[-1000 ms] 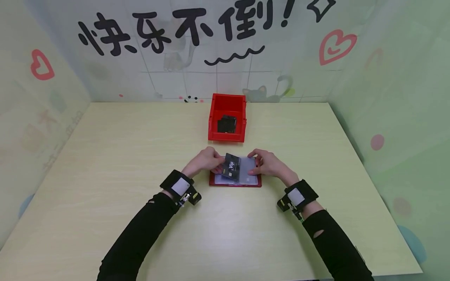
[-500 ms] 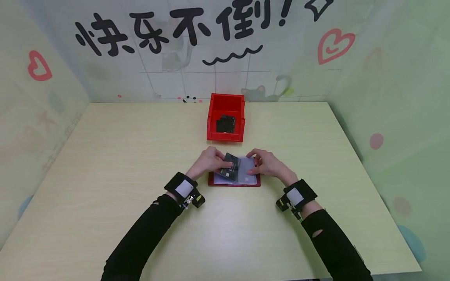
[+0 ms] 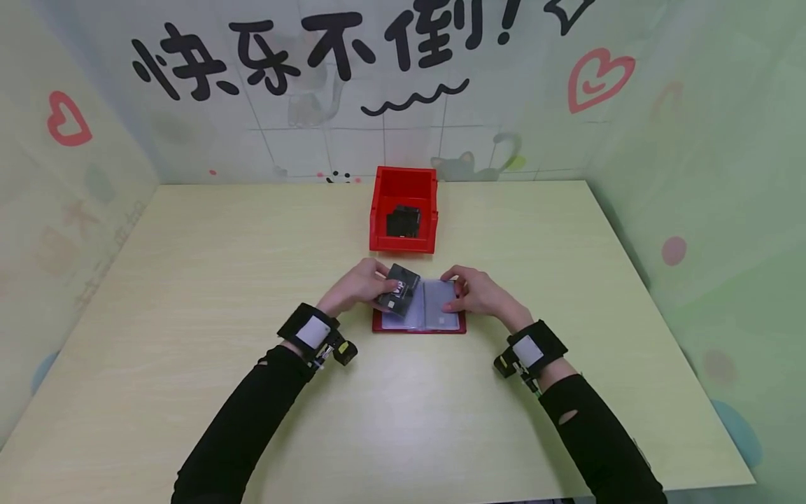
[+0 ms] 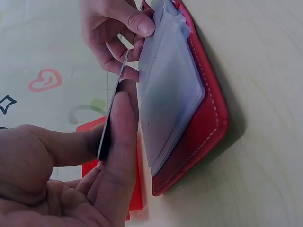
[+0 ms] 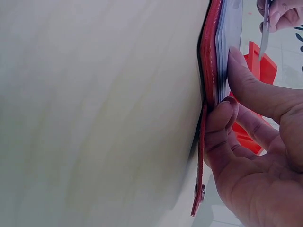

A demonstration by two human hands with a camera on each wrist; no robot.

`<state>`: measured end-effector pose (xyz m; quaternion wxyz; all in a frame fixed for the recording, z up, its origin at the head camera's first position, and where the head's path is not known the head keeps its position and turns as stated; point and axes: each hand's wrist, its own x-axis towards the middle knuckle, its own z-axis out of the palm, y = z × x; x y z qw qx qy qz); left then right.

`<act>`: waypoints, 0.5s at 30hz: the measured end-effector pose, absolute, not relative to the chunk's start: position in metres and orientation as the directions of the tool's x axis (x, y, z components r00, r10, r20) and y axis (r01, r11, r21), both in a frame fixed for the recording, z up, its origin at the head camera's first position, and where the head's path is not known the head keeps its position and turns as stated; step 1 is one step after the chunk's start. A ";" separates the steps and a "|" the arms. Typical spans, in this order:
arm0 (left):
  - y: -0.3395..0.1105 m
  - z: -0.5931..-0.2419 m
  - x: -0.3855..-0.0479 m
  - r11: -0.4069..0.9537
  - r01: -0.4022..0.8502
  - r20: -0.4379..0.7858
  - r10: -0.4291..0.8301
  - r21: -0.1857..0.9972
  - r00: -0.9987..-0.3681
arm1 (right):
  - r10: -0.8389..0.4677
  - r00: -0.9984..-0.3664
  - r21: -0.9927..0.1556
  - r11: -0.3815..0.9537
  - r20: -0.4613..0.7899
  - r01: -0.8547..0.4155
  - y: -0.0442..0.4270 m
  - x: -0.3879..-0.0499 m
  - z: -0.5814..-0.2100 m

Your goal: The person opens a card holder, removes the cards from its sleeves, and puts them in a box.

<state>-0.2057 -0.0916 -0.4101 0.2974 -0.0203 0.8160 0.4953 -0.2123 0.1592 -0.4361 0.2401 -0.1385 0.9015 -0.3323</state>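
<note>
My left hand (image 3: 360, 285) pinches a black card (image 3: 406, 280) between thumb and fingers, above the left half of an open card holder (image 3: 376, 323). In the left wrist view the card (image 4: 113, 106) appears edge-on, apart from the clear sleeves (image 4: 173, 94). The holder has a red stitched cover (image 4: 194, 149). My right hand (image 3: 480, 292) grips the holder's right side. Seen from the right wrist, the thumb (image 5: 241, 71) presses on the sleeves while the fingers lie by the edge of the cover. A red strap with a metal snap (image 5: 200, 161) hangs from the holder.
Behind the holder stands a red bin (image 3: 403, 244) with several black cards (image 3: 403, 221) inside. The pale wooden table (image 3: 252, 231) meets printed walls at the back and both sides.
My left thumb has come over the face of the card, and the card has moved left and away from the right-hand sleeves. My right hand has kept its grip on the holder.
</note>
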 end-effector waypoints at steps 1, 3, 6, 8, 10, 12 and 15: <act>-0.092 -0.409 -0.206 0.493 -0.337 -0.507 0.262 0.802 -0.821 | -0.410 -0.846 -0.666 0.741 -0.341 -0.091 0.159 -0.212 -0.436; -0.094 -0.408 -0.206 0.461 -0.353 -0.505 0.262 0.814 -0.822 | -0.410 -0.846 -0.666 0.740 -0.340 -0.091 0.159 -0.212 -0.437; -0.095 -0.407 -0.207 0.417 -0.367 -0.493 0.252 0.832 -0.832 | -0.413 -0.846 -0.666 0.740 -0.338 -0.095 0.159 -0.212 -0.437; -0.095 -0.406 -0.209 0.393 -0.366 -0.480 0.247 0.843 -0.841 | -0.415 -0.845 -0.667 0.739 -0.337 -0.096 0.160 -0.212 -0.437; -0.095 -0.406 -0.210 0.377 -0.352 -0.457 0.239 0.857 -0.857 | -0.418 -0.844 -0.667 0.738 -0.334 -0.101 0.160 -0.212 -0.437; -0.095 -0.406 -0.212 0.366 -0.327 -0.424 0.227 0.871 -0.877 | -0.421 -0.845 -0.668 0.737 -0.331 -0.106 0.160 -0.212 -0.437; -0.094 -0.406 -0.215 0.346 -0.274 -0.358 0.206 0.897 -0.911 | -0.421 -0.846 -0.667 0.737 -0.328 -0.108 0.160 -0.212 -0.438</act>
